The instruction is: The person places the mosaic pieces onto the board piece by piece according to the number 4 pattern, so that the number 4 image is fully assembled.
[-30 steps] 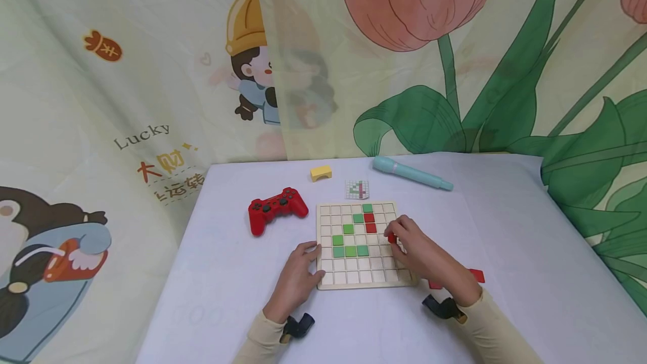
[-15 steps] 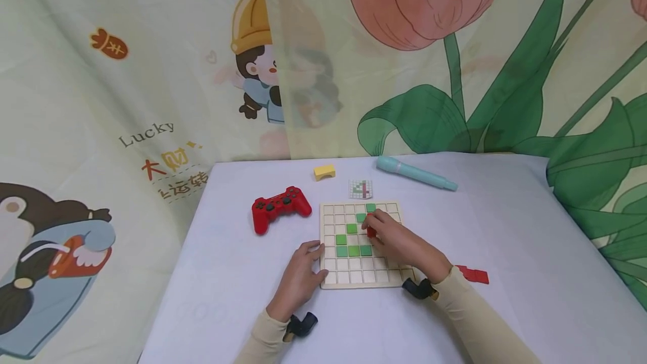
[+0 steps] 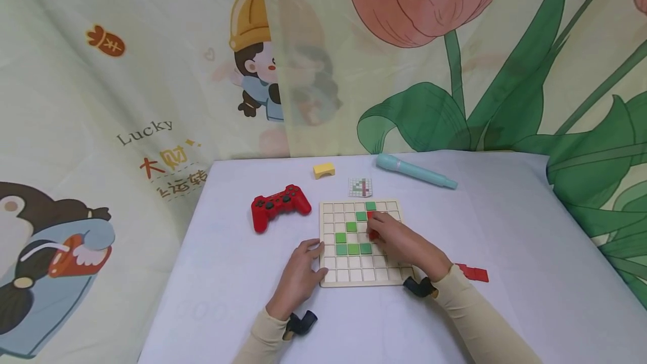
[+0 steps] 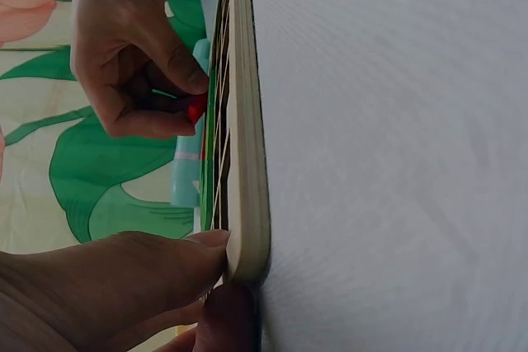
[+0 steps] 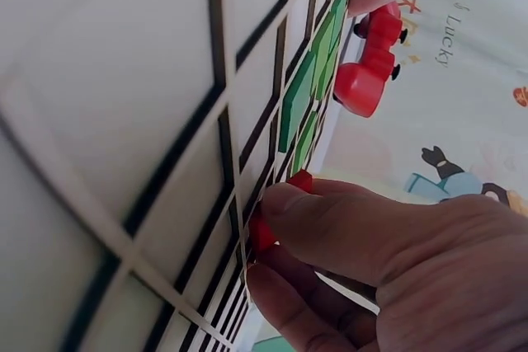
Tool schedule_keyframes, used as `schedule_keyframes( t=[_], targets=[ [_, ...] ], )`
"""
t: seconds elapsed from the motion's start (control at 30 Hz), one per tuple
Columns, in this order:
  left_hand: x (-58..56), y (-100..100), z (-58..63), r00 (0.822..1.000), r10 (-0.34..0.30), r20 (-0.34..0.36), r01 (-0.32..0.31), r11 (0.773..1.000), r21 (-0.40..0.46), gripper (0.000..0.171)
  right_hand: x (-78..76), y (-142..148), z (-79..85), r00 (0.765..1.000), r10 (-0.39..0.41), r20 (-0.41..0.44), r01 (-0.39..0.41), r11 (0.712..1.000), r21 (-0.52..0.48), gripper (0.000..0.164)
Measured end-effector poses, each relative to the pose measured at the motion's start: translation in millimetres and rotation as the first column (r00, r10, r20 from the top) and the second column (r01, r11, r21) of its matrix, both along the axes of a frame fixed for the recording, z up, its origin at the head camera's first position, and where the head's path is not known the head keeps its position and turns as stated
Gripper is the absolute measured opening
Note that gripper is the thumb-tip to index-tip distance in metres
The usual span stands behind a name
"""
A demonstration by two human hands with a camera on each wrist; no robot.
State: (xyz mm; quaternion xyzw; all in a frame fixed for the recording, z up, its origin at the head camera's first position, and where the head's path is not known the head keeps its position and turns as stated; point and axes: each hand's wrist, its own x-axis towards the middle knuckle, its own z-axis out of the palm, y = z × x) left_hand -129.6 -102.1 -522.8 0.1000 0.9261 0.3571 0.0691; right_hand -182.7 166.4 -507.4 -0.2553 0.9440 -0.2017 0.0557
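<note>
my right hand (image 3: 403, 240) is pinching a tile (image 5: 261, 233) further over the board (image 3: 349, 278) now, likely growing reds (image 3: 370, 214) beyond those fingertips; left hand (image 3: 295, 277) is resting, fingers apart.

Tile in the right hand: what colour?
Red. The tile shows best in the right wrist view, partly covered by the right hand.

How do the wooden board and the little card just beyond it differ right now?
Size: the board is much larger than the card.
Make: the board carries separate green tiles and red ones, while the card's colored squares look printed.
Contact: the left hand touches the board's edge; neither hand touches the card.
Shared: the board and card both show a grid with green and red squares, and both lie on the white table.
</note>
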Motion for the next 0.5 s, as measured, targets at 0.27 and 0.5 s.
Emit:
schedule_keyframes(
  t=[0.27, 0.5],
  targets=[
    [-0.3, 0.8, 1.3, 1.000, 0.007, 0.006, -0.007, 1.000, 0.001, 0.061, 0.2, 3.7, 0.7, 0.999, 0.025, -0.027, -0.025, 1.000, 0.007, 0.014],
    [0.1, 0.8, 1.2, 1.000, 0.008, 0.013, -0.008, 1.000, 0.008, 0.061, -0.5, 7.1, -1.2, 0.999, 0.037, -0.033, -0.037, 0.999, 0.008, 0.015]
  ],
)
